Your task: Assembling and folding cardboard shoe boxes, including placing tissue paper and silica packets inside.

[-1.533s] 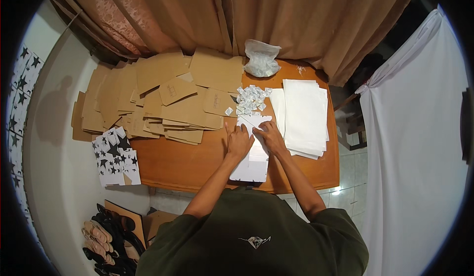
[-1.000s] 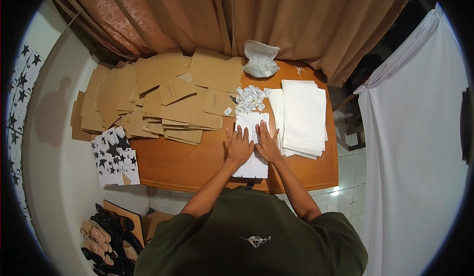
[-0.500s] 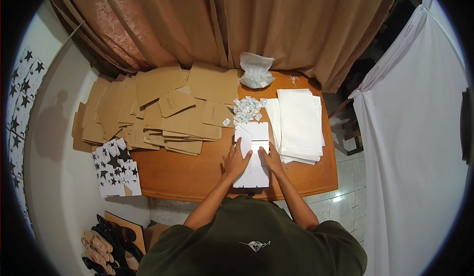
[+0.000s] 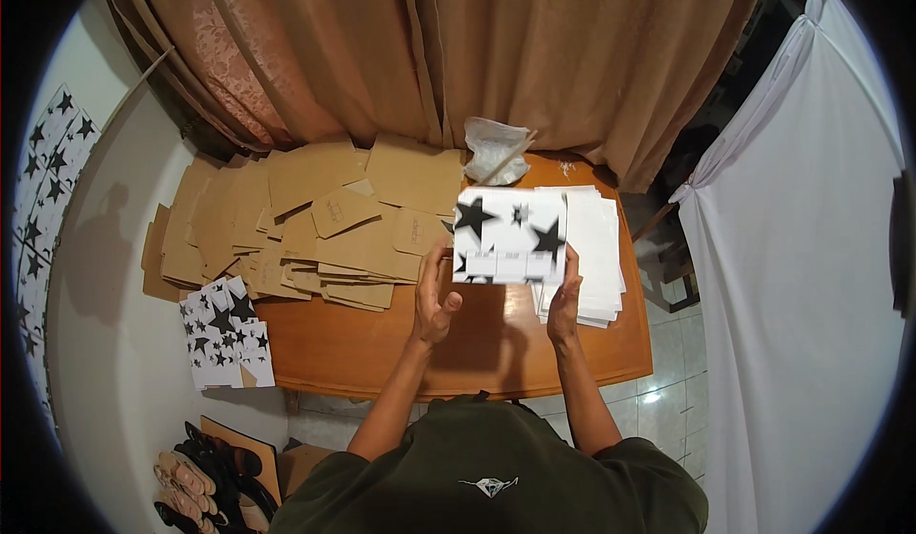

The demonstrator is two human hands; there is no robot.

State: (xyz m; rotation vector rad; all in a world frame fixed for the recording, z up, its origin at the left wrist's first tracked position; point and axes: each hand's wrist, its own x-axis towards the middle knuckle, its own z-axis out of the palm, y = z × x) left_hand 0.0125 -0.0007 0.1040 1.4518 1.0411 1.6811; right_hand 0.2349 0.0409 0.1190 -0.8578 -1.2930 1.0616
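Note:
Between my hands, raised over the table, is a white piece of card (image 4: 506,233) printed with black stars; it is slightly blurred, and whether it is flat or a folded box I cannot tell. My left hand (image 4: 435,305) has its fingers at the left edge, the thumb sticking out below. At the right edge, my right hand (image 4: 565,307) has its fingers along the side. The small white packets on the table behind the card are hidden. A pale stick-like strip (image 4: 515,152), blurred, shows above it, in front of a clear plastic bag (image 4: 491,143).
Flat brown cardboard pieces (image 4: 315,229) cover the table's left half. At its left front corner lie star-printed cards (image 4: 224,329). A stack of white sheets (image 4: 596,257) sits on the right. Brown curtains (image 4: 534,57) hang behind the table (image 4: 363,353); shoes (image 4: 205,477) stand at lower left.
The white piece, earlier plain side up on the table under both hands, is now lifted with its star print showing. My hands have moved apart to its sides. A pale strip now shows near the bag.

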